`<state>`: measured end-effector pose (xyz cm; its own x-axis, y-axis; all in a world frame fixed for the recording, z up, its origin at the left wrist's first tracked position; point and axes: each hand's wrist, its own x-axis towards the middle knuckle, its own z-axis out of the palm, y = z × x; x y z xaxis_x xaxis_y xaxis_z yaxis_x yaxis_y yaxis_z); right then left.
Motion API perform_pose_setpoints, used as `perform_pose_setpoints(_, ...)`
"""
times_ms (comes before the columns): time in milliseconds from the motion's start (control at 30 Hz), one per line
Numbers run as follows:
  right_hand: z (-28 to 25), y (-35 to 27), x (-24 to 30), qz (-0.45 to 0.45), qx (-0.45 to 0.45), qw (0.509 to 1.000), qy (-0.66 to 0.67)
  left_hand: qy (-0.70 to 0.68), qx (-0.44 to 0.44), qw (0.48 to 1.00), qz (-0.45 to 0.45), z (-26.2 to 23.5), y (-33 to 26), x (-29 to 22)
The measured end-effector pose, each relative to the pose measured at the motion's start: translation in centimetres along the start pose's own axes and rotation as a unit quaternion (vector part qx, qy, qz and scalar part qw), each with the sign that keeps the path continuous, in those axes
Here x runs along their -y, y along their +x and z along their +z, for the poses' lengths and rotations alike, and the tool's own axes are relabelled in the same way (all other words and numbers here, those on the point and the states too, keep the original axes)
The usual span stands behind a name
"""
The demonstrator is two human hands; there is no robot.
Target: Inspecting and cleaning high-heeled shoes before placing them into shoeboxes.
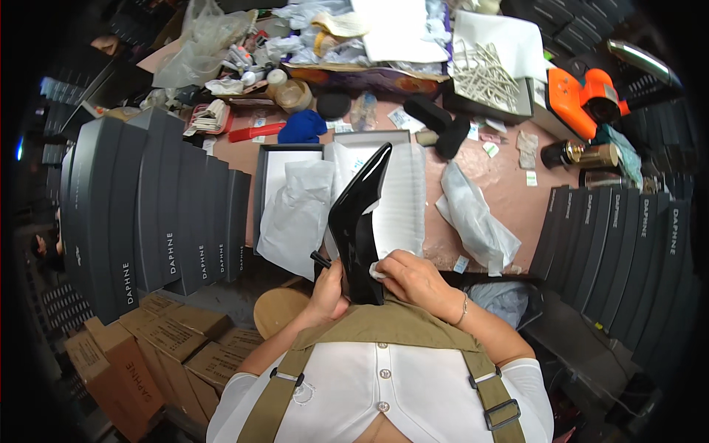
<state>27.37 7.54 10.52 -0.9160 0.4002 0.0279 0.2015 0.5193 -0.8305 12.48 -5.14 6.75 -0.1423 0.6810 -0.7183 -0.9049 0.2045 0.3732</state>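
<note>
A glossy black pointed-toe boot (pixel 354 214) stands on end before my chest, its toe pointing up and away. My left hand (pixel 327 294) is closed round its lower left side. A short black stick-like piece (pixel 320 259) juts out by that hand; whether it belongs to the boot I cannot tell. My right hand (pixel 415 282) pinches a small white wad (pixel 377 270), cloth or tissue, and presses it to the boot's right side. Beyond the boot lies an open shoe box (pixel 258 173) with white tissue paper (pixel 295 210) spilling over its front edge.
Dark shoe boxes stand in rows at left (pixel 159 199) and right (pixel 613 236). A paper-wrapped bundle (pixel 480 218) lies right of the open box. Farther back are a blue cloth (pixel 301 128), a box of white sticks (pixel 487 81) and an orange tool (pixel 572 103). Brown cartons (pixel 166 336) fill the lower left.
</note>
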Motion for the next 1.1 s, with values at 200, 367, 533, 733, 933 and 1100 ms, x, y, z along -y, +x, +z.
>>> perform_pose_setpoints(200, -2.5, 7.1, -1.4, 0.083, -0.1, 0.972, 0.198, -0.083, 0.02, 0.992, 0.097, -2.2, 1.3, -1.5)
perform_pose_setpoints(367, -3.4, 17.2, -2.9, 0.081, -0.05, 0.901, 0.422, -0.123, -0.014, 0.978, 0.17, -3.8, 1.8, -3.8)
perform_pose_setpoints(533, -3.2, 27.8, -4.9, 0.056, -0.044, 0.912, 0.404, -0.176, -0.026, 0.969, 0.171, -4.1, 3.4, -5.3)
perform_pose_setpoints(733, -1.0, 36.7, -8.9, -0.008, -0.125, 0.988, 0.091, -0.237, 0.004, 0.955, 0.177, -5.4, 5.0, -6.3)
perform_pose_setpoints(933, 0.8, 40.7, -9.7, -0.2, -0.194, 0.934, -0.222, -0.281, -0.006, 0.945, 0.166, -5.7, 6.8, -7.6)
perform_pose_setpoints(1100, 2.5, 40.7, -10.6, -0.221, -0.184, 0.916, -0.278, -0.282, -0.014, 0.944, 0.172, -5.2, 7.9, -8.9)
